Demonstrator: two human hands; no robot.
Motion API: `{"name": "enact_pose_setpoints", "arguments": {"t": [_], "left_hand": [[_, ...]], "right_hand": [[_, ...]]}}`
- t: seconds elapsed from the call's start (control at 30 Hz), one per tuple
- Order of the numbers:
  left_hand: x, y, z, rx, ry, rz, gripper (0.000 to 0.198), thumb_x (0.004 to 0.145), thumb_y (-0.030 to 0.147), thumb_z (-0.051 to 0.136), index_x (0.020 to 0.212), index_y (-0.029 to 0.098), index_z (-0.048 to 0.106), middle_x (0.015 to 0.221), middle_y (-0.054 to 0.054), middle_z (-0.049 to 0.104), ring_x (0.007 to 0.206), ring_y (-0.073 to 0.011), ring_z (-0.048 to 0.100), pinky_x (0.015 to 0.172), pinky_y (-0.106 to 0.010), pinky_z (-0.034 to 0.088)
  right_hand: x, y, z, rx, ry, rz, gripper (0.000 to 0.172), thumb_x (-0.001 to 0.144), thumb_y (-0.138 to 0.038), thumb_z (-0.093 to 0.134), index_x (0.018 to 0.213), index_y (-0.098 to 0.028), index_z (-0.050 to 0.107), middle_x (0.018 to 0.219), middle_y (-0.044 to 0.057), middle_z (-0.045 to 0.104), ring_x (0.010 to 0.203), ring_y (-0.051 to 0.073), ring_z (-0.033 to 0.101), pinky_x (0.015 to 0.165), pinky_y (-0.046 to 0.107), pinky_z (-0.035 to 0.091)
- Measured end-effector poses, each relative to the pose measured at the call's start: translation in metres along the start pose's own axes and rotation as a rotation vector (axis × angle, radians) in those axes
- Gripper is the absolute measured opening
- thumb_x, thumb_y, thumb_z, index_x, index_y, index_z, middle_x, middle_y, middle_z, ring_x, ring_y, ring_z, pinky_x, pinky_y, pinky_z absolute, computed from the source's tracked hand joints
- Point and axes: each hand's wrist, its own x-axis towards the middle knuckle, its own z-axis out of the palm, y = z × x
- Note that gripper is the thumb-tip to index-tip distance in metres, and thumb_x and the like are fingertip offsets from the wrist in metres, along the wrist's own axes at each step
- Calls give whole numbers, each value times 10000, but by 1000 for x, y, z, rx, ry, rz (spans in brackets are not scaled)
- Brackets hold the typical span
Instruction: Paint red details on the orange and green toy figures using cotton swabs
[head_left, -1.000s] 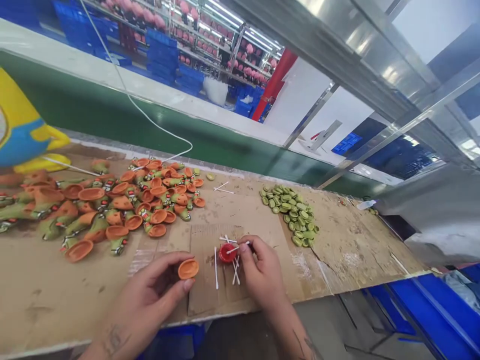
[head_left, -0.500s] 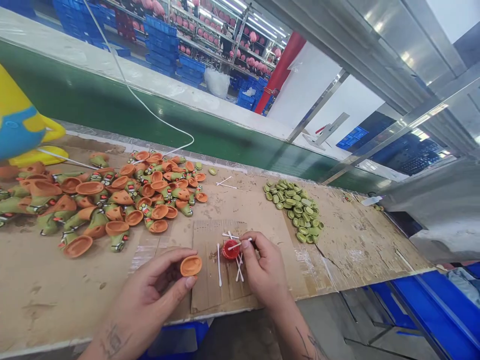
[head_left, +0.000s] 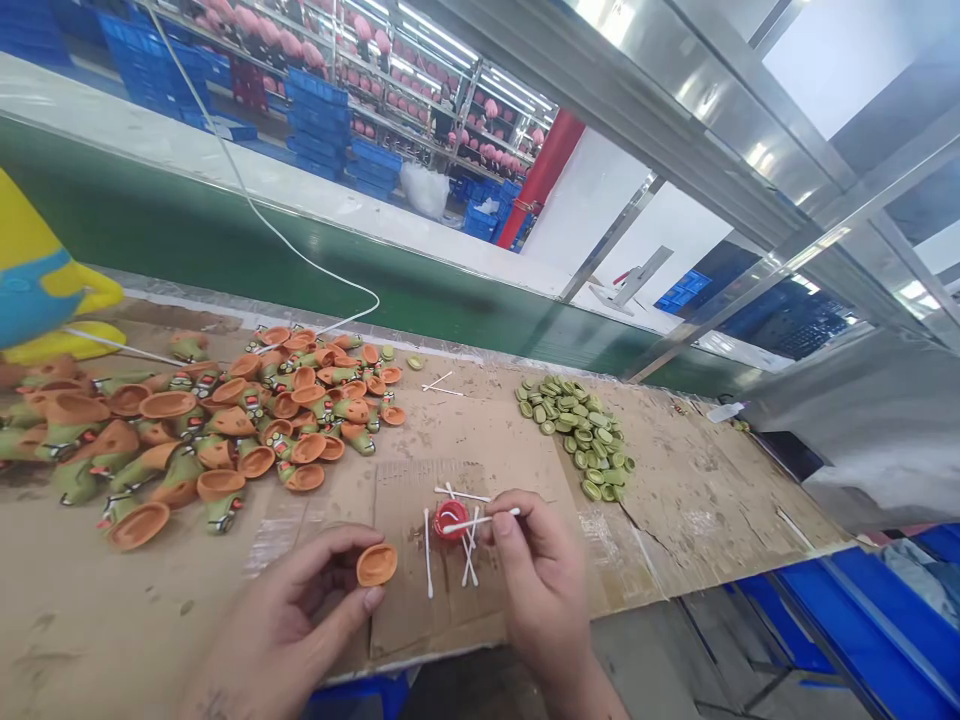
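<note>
Pinching an orange oval piece [head_left: 376,566] at its edge with the thumb and fingers of the left hand [head_left: 289,610], hollow side facing up. Gripping a white cotton swab [head_left: 472,523] in the right hand [head_left: 544,585], well apart from the left, with one tip poking out past the thumb and the other over a small red pot [head_left: 450,514] between the two hands. Cannot tell from this angle about dipping or merely crossing above, nor about any red on the tip.

Working over a cardboard mat [head_left: 401,615], with a lone swab [head_left: 428,555] between the left hand and the pot, and several crossed swabs [head_left: 470,560] close about the pot, just left of the right hand. Facing a heap of orange-and-green pieces [head_left: 300,400] beyond the left hand, and a heap of green oval pieces [head_left: 577,430] beyond the right.

Could tip the pot by pressing hard on its rim or by snagging the crossed swabs. Might drip red on the cardboard mat or lone swab from overloading the tip. Could also smear the orange oval piece through too wet a touch, or drop it through so slight an edge hold.
</note>
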Motion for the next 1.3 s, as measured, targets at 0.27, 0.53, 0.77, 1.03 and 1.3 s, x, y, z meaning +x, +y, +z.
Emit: {"name": "enact_pose_setpoints", "arguments": {"t": [0.27,0.53,0.77,1.03,1.3], "left_hand": [[0,11,1,70,48,73,211,746,337,814,952,293,809,966,-28,834,867,-229,803,752,-218,653],[1,12,-1,129,-9,87,226,791,352,786,1014,331,815,1037,-20,834,967,-228,796,845,-226,636],[-2,3,-3,107,-16,58,266,829,391,767,1086,327,795,1128,-30,817,1054,-240,773,934,-261,614],[0,-11,-8,97,-5,17,308,905,435,699,1184,310,730,1245,-46,763,1190,-265,713,995,-308,599],[2,-8,-9,289,35,81,426,852,458,725,1256,323,727,1352,-53,709,1310,-313,628,1046,-384,573]], "right_hand": [[-10,-18,20,76,-181,-72,129,1012,-232,538,970,-248,659,802,-19,674,760,142,638,736,257,468],[-5,-12,20,2,-239,-93,139,1037,-237,497,976,-250,622,848,-24,663,806,142,625,770,262,449],[-1,-9,15,50,-195,-118,136,1043,-252,504,990,-256,629,874,-15,672,830,148,635,784,259,469],[16,19,2,-240,-114,-80,187,1026,-263,491,921,-221,639,825,-5,685,779,150,634,714,245,434],[15,28,5,-320,-186,-49,197,1009,-236,465,917,-212,637,850,18,702,801,174,636,710,269,417]]}}
